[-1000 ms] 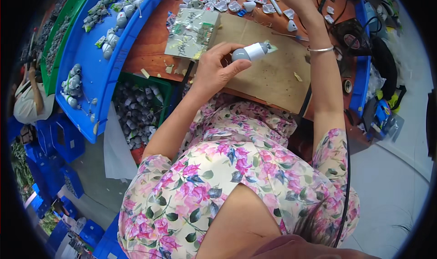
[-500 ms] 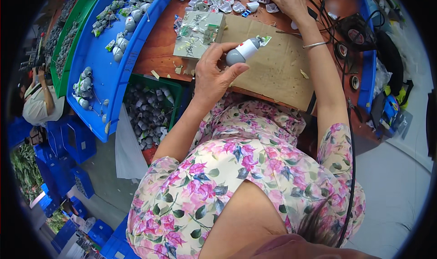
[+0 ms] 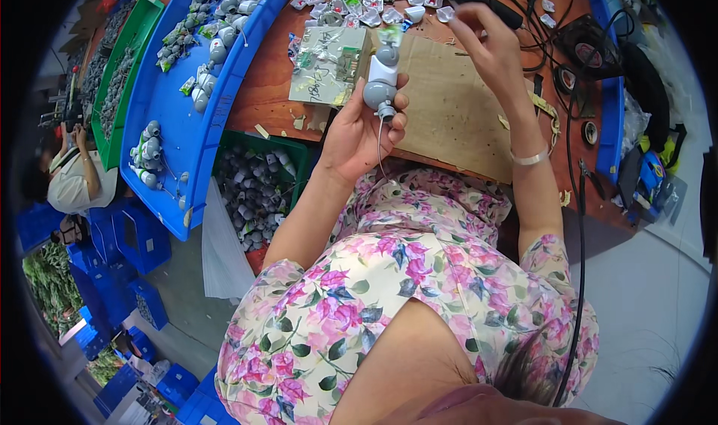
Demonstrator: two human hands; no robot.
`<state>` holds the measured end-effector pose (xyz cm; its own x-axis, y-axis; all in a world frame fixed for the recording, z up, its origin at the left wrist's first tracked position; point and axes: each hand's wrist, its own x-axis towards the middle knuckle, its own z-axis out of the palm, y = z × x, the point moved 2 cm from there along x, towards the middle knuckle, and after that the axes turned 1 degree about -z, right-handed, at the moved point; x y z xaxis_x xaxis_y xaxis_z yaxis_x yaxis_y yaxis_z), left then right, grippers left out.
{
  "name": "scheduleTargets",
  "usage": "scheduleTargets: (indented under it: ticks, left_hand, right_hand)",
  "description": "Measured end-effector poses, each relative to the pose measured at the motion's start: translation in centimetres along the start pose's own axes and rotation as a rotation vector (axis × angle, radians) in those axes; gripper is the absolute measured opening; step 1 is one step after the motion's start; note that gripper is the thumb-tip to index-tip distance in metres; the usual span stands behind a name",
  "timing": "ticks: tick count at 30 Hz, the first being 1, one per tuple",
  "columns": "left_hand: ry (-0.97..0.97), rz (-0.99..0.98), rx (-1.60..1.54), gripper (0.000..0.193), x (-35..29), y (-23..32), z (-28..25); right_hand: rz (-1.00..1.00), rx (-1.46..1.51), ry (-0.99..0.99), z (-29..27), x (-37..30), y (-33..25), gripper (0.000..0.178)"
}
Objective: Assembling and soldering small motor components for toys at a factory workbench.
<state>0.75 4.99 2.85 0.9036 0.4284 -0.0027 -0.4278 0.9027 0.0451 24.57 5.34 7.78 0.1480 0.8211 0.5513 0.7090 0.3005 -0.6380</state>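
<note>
Cardboard sheet (image 3: 456, 103) covers the upper centre of the frame. Above it, the left hand (image 3: 366, 130) grips a grey-and-white bulb part (image 3: 383, 81) upright, while the right hand (image 3: 486, 44) hovers at upper right with fingers loosely curled, holding nothing visible.

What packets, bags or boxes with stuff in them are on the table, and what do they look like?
Clear plastic bag: flat on the brown table, beside the cardboard sheet, with green and white parts inside and scribbled marks.
Small packets: scattered along the table's far edge, pale with red bits.
Blue and yellow package: at the table's right end, too small to tell more.
No screens show.
</note>
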Motion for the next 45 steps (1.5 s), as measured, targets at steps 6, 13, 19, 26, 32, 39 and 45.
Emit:
scheduleTargets:
  ticks: [6, 13, 19, 26, 32, 39, 45]
  left_hand:
    - [0.212, 0.294, 0.519, 0.060, -0.7, 0.0, 0.1]
    - [0.291, 0.605, 1.432, 0.045, -2.1, -2.0, 0.2]
    - [0.288, 0.848, 1.979, 0.045, -2.7, -2.3, -0.2]
    - [0.268, 0.832, 1.954, 0.047, -2.7, -3.1, -0.8]
    - [0.408, 0.580, 1.343, 0.042, -2.9, -4.3, -2.1]
    - [0.243, 0.609, 0.989, 0.044, -3.3, -4.4, -1.1]
    - [0.298, 0.635, 1.354, 0.045, -3.8, -4.0, -1.8]
  right_hand:
    - [0.281, 1.137, -0.955, -3.0, -8.8, -6.6, 0.036]
    - [0.785, 0.937, -0.390, 3.5, -7.7, -2.2, 0.038]
    - [0.755, 0.869, -0.447, 6.7, -4.9, -1.3, 0.031]
    - [0.750, 0.847, -0.419, 8.3, -3.0, -1.1, 0.028]
    - [0.676, 0.858, -0.536, 9.0, -2.7, -1.1, 0.026]
    - [0.215, 0.245, -0.444, 8.7, -2.3, -2.7, 0.025]
    - [-0.051, -0.064, -0.302, 8.8, -2.4, -3.4, 0.020]
